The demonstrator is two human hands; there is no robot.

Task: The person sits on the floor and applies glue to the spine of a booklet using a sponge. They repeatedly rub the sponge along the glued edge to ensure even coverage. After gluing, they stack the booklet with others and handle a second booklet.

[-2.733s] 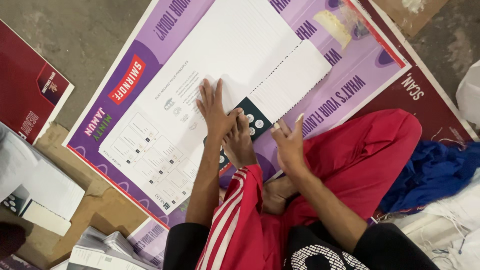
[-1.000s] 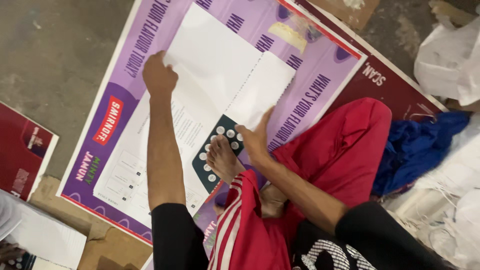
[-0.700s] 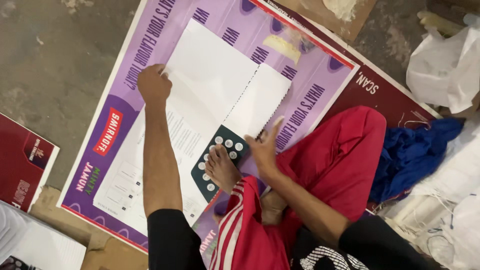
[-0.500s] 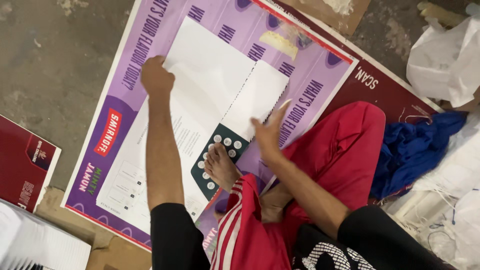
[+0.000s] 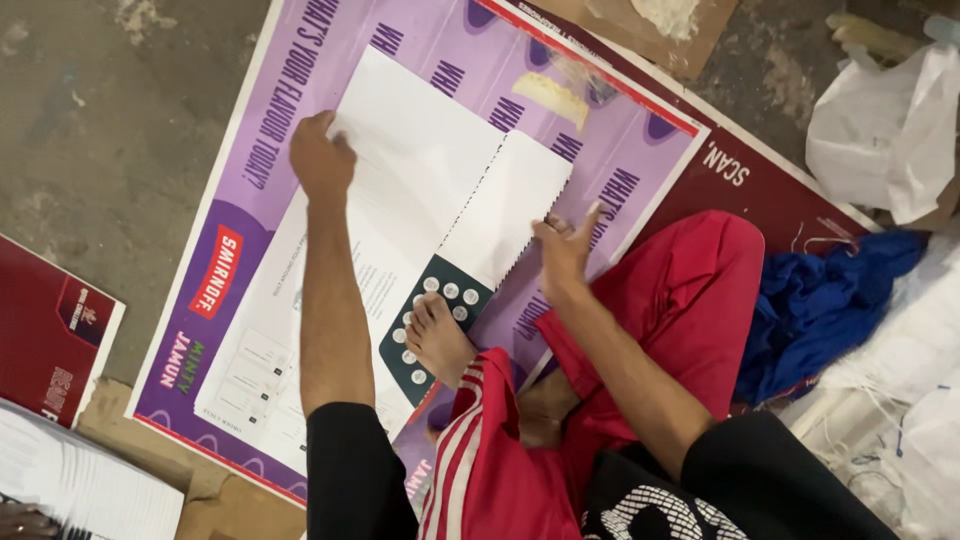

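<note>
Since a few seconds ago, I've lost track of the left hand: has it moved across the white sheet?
Yes. The left hand has slid from beside the bare foot out to the white sheet's far edge.

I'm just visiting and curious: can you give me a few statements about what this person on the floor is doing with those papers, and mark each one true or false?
1. The left hand presses on the large white printed paper sheet. True.
2. The right hand grips a pair of scissors. False: it holds nothing and rests open at the sheet's right edge.
3. The white sheet lies on a purple printed poster board. True.
4. A bare foot rests on the sheet's dark patch with white dots. True.
5. The crumpled blue cloth lies on top of the white sheet. False: it lies off to the right, beside the red trouser leg.
</note>
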